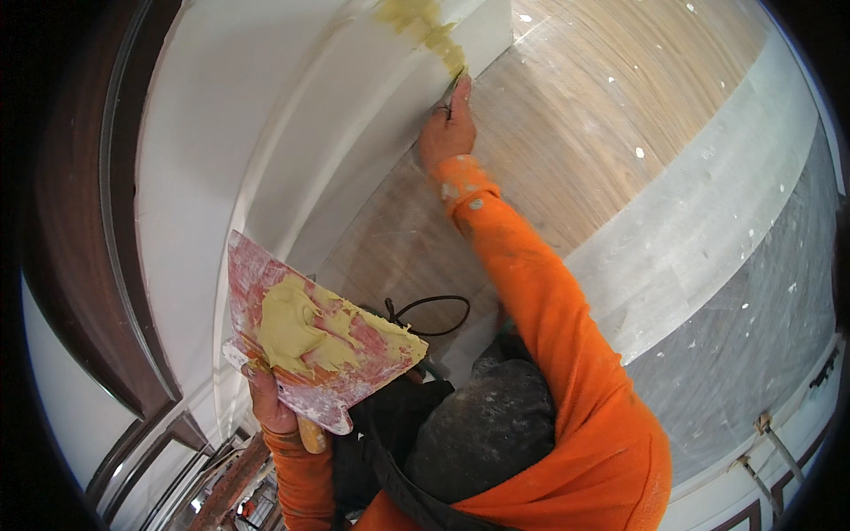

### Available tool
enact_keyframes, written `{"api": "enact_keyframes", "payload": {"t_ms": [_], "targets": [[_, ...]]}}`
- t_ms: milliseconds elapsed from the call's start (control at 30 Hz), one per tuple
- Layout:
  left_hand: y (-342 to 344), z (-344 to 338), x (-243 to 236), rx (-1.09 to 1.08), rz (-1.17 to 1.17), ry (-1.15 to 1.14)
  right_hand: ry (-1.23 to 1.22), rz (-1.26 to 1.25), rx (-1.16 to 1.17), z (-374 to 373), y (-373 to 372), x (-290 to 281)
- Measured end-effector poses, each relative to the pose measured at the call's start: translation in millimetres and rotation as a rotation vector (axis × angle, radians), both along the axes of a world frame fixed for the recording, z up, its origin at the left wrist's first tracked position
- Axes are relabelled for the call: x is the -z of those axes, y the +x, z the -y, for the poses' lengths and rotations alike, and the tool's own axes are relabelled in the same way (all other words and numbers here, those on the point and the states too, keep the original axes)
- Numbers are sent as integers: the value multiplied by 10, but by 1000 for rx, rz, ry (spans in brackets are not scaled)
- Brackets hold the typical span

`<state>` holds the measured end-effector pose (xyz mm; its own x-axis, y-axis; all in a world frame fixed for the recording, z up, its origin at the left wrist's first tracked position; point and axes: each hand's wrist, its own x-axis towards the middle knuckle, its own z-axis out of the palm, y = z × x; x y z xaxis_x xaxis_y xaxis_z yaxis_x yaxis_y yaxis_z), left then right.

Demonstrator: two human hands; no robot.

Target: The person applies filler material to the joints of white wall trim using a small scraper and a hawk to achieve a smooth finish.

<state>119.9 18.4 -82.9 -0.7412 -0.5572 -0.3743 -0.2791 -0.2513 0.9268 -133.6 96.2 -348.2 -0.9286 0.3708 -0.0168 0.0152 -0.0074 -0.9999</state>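
My left hand (268,403) is closed around a putty board (363,394), a flat reddish plate smeared with white, with a wooden handle below it. A thick heap of yellow putty (292,327) lies on the board. My right hand (447,133) reaches far forward to the foot of the white wall, just above the floor. Its fingers are pinched at the lower end of a yellow putty patch (434,37) spread on the wall and baseboard. Whatever the right fingers grip is mostly hidden; only a small dark bit shows.
The white wall (204,115) with its molding runs along the left, beside a dark wooden door frame (133,221). Wood-look flooring (584,115) with white specks meets a pale strip (682,248) and grey floor (744,354). A black cord loop (434,301) lies near my dark-clothed knee (487,425).
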Motion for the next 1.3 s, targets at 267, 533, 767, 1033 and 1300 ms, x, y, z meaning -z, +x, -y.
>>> {"api": "enact_keyframes", "payload": {"t_ms": [267, 533, 767, 1033, 1300], "targets": [[64, 38, -8, -11, 38, -39, 103, -8, -285, -296, 328, 94], [-57, -54, 13, -32, 17, 14, 54, 108, -62, -354, -52, -2], [-43, -64, -4, -26, 25, 33, -47, 197, -197, -447, 141, -70], [20, -20, 34, -49, 47, -65, -65, 257, -194, -93, 130, -55], [8, -7, 49, -26, 56, -53, -157, 236, -109, -503, -115, 146]]}}
